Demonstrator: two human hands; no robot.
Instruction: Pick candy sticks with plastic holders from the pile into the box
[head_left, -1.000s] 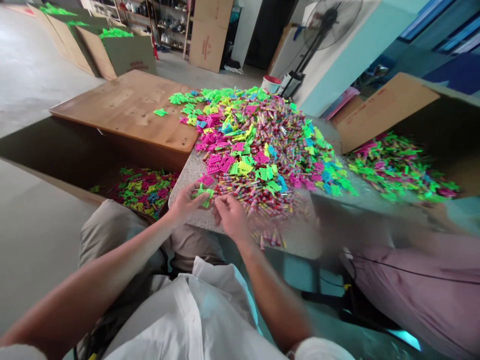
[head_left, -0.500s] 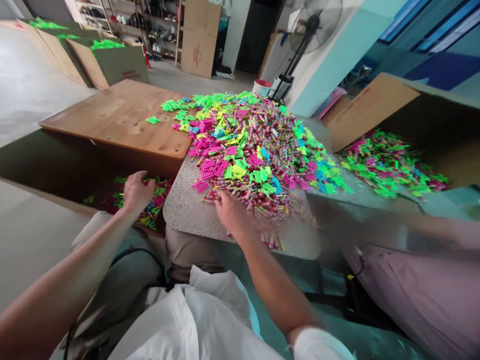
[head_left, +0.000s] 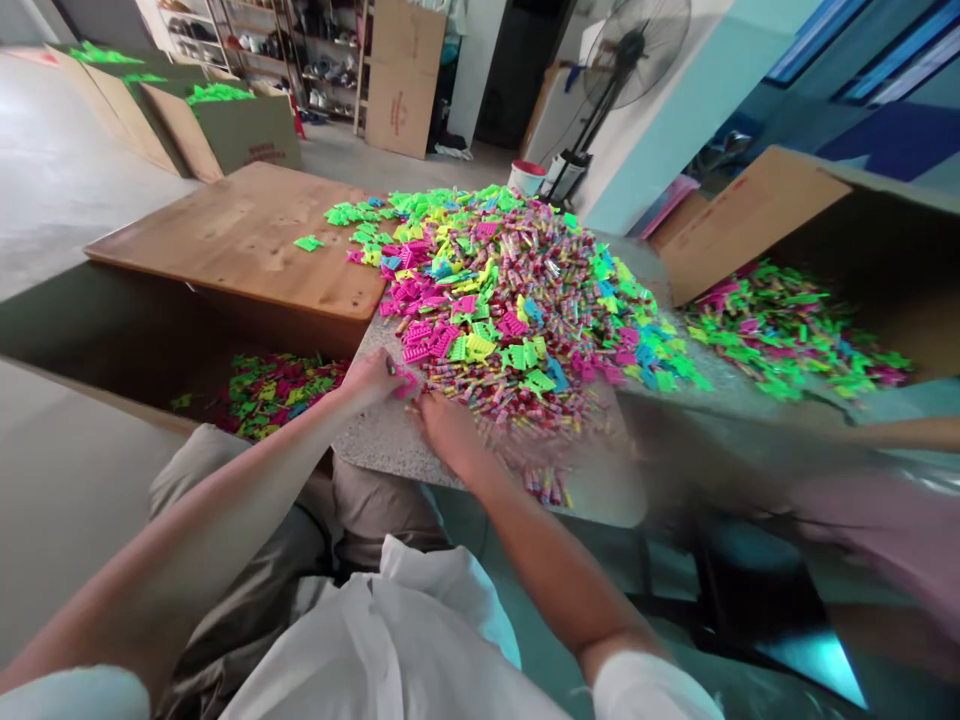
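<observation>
The pink piece [head_left: 406, 381] is a small toothed plastic part. It lies at the near edge of the speckled tabletop [head_left: 375, 440], just in front of the big pile [head_left: 517, 290], and only a sliver of it shows past the fingers. The left hand [head_left: 370, 378] reaches in from the left and its grip is pinched on that piece, thumb and fingertips closed over its near side. The right hand [head_left: 448, 425] rests just beside it, knuckles up and fingers curled down into the fringe of the pile. Its palm side is hidden, so I cannot tell whether its grip is clenched on anything.

The pile mixes pink, green, yellow and blue toothed parts with many little striped sticks, too small to make out one by one. It spills onto a wooden board [head_left: 247, 235] at the far left.

Below the tabletop on the left, an open box [head_left: 112, 330] holds more coloured parts. On the right, a tilted cardboard box [head_left: 750, 215] holds another heap.

Another person's arm [head_left: 900, 433] enters from the right, smeared by blur and cut off by the frame edge. A white cloth [head_left: 405, 640] lies in the lap.
</observation>
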